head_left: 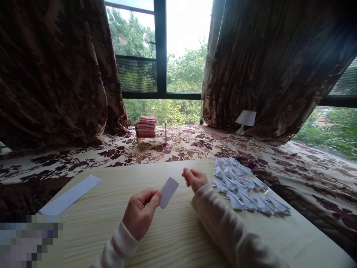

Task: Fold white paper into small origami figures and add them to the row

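Observation:
Between the thumb and fingers of my left hand (142, 212) is a small white paper rectangle (169, 192), held tilted above the table. To the right of that paper, and apart from it, my right hand (196, 178) has its fingers curled together, and I see nothing in them. Many folded white paper pieces (242, 201) with pointed ends lie in rows just right of my right hand. A long strip of white paper (71, 195) rests on the table's left side.
The pale wooden table (117, 178) stands against a ledge covered in floral cloth (195, 141). On the ledge are a small rack (152, 140) with stacked red-and-white cloths (147, 126) and a white lamp (246, 118). Dark curtains (64, 74) flank the window. The lower left corner is pixelated.

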`<state>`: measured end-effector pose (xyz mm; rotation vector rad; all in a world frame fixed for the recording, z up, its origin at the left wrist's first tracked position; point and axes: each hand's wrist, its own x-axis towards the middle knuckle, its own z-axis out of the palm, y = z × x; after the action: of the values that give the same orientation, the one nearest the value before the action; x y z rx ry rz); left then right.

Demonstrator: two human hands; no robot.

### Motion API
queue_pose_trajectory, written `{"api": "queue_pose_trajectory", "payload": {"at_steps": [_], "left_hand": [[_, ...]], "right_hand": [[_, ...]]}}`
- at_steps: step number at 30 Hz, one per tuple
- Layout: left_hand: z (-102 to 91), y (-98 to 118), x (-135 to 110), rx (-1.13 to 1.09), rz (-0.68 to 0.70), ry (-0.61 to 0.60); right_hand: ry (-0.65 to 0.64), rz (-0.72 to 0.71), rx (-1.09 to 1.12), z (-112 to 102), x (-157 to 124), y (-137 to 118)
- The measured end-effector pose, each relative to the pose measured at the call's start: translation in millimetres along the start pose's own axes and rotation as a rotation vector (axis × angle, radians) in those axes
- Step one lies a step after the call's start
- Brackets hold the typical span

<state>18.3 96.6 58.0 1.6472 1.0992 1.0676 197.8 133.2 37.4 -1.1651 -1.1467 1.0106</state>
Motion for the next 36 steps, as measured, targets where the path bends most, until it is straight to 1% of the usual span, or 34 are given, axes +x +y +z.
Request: {"api": "queue_pose_trajectory", "payload": {"at_steps": [1,3,6,8,12,17,21,28,33,36], "left_hand": [[-0.9,-1,0,-0.024,-0.024,0.007],[-1.9,-2,1,-0.045,-0.055,-0.008],[-1.0,-4,3,-0.059,-0.076,-0.087],[0.4,-5,4,-0.059,-0.104,-0.119],[2.7,-6,2,-0.001,-0.137,-0.149],[3.3,-5,-3,-0.004,-0.079,-0.171],[1.1,-3,-3,-0.072,-0.067,-0.188],[-1.0,-12,3,-0.253,-0.159,-0.143],[0.0,-12,1,-0.351,-0.259,-0.183],[0.6,-11,0,-0.259,-0.217,-0.18]], "right_hand": [[-0.002,0.001,0.007,-4,0,-2],[-0.067,0.016,0.011,-6,-5,-4],[-0.198,-0.006,-0.009,5,-17,-4],[-0.235,-0.047,-0.019,13,-23,-5],[-0.235,-0.091,-0.025,17,-28,-8],[-0.242,-0.081,-0.008,18,-25,-7],[-0.299,-0.026,0.037,16,-24,-7],[-0.349,0.068,0.157,4,-22,-15],[-0.297,0.004,0.144,4,-21,-14],[-0.278,-0.035,0.109,5,-21,-13]]}}
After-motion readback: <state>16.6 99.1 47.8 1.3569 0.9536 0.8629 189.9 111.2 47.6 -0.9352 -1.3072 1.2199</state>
